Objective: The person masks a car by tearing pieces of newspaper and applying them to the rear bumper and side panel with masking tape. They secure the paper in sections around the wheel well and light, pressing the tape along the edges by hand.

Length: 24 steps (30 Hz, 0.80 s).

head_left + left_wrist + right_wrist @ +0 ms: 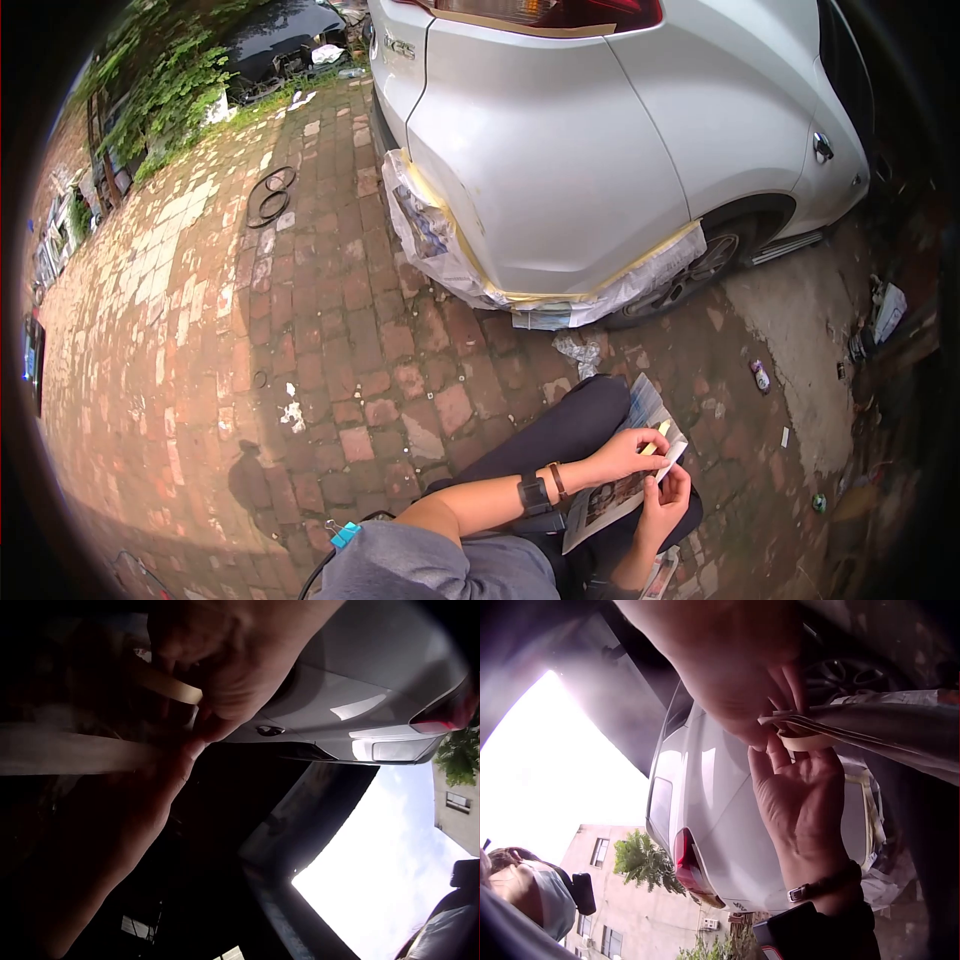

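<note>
Sheets of newspaper lie across the person's lap. A narrow roll of masking tape is gripped by the left hand at the upper edge of the paper; in the right wrist view the roll shows between the fingers of the left hand. The right hand pinches the paper's edge, its fingertips close against the left hand's. The left wrist view, quite dark, shows the tape roll under the left hand, with the right hand meeting it.
Ahead stands a silver car, its lower bumper edged with tape and masking paper. Crumpled plastic lies on the brick ground near the knee. Black rings are at the left, a small can at the right.
</note>
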{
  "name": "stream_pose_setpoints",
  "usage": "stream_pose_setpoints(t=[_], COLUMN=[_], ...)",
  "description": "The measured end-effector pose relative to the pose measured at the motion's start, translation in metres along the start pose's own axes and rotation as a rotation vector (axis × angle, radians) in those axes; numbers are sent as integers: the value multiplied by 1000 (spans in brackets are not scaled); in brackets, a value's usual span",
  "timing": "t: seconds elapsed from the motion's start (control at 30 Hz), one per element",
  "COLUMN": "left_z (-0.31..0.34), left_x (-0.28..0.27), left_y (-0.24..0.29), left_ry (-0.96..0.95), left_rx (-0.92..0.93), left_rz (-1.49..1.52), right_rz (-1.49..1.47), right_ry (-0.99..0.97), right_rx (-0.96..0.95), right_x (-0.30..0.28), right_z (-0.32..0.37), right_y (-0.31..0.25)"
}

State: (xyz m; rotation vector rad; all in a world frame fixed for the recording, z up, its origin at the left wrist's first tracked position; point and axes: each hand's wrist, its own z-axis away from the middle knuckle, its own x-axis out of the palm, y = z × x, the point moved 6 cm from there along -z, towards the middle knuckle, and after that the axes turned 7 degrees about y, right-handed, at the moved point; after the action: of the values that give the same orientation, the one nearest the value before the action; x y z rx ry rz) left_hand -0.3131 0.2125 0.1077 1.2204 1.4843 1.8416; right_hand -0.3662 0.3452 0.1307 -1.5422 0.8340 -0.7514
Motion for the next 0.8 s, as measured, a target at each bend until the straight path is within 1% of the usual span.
stream_pose_setpoints(t=[0.03,0.13,0.27,0.33,0.4,0.47,0.63,0.73,0.8], left_z=[0,4,15,22,27,33,48,57,63], left_x=[0,1,2,1,1,1,-9,-24,-39], left_y=[-3,-4,6,13,18,20,30,35,39], left_ry=[4,10,-9,11,-3,-17,-7,29,72], left_rx=[-33,-40,2,55,39,-30,50,89,102], left_rz=[20,56,95,43,71,153,138,177,167], right_rz=[12,41,49,42,0,-14,-23,-4,12], right_ry=[11,26,22,3,-59,-83,-163,-209,-258], right_rx=[-16,-50,-96,-123,-78,-94,-87,-124,-107], right_x=[2,6,3,4,5,8,22,40,54], right_z=[1,2,7,11,15,20,28,29,28], right_y=[-2,-5,-9,-17,-19,-27,-40,-42,-43])
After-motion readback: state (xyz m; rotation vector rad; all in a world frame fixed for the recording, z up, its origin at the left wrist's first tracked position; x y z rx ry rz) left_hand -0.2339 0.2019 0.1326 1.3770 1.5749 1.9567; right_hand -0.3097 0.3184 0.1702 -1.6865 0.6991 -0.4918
